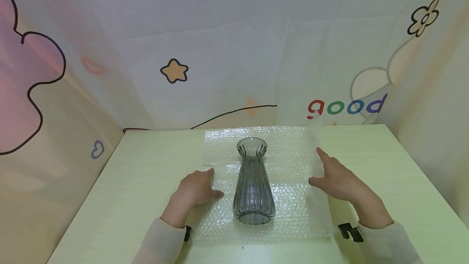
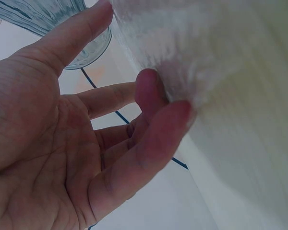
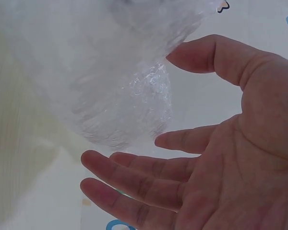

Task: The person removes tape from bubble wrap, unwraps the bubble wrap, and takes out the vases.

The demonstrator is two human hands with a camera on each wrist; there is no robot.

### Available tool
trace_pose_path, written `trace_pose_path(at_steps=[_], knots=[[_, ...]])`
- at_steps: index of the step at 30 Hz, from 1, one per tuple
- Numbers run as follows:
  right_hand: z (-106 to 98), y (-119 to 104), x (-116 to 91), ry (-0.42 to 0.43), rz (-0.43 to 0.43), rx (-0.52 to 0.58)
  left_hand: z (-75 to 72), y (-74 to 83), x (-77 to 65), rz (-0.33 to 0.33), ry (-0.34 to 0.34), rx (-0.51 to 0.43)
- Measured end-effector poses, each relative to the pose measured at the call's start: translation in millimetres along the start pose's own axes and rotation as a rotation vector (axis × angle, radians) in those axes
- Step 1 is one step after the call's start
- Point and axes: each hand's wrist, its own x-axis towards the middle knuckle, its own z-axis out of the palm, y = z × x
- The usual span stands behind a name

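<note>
A grey ribbed glass vase (image 1: 253,182) lies on its side on a sheet of bubble wrap (image 1: 293,207), its flared mouth toward the back wall. At the sheet's left edge is my left hand (image 1: 196,186), thumb and index apart. In the left wrist view, the bent fingers of that left hand (image 2: 110,143) have their tips against the wrap. My right hand (image 1: 338,176) is at the right edge, where the wrap stands up in a fold. Seen from the right wrist, the right hand (image 3: 221,134) has its thumb tip touching the wrap and its fingers spread.
A pale green table (image 1: 128,211) carries the wrap and reaches back to a printed cloth backdrop (image 1: 227,60). Another cloth side hangs along the left. Black straps (image 1: 350,232) show at the cuffs.
</note>
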Motion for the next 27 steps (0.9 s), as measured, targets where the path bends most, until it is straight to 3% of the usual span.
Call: trace_pose_path(at_steps=[27], knots=[[-0.9, 13.8, 0.1, -0.021, 0.023, -0.015, -1.6, 1.1, -0.8, -0.002, -0.006, 0.001]])
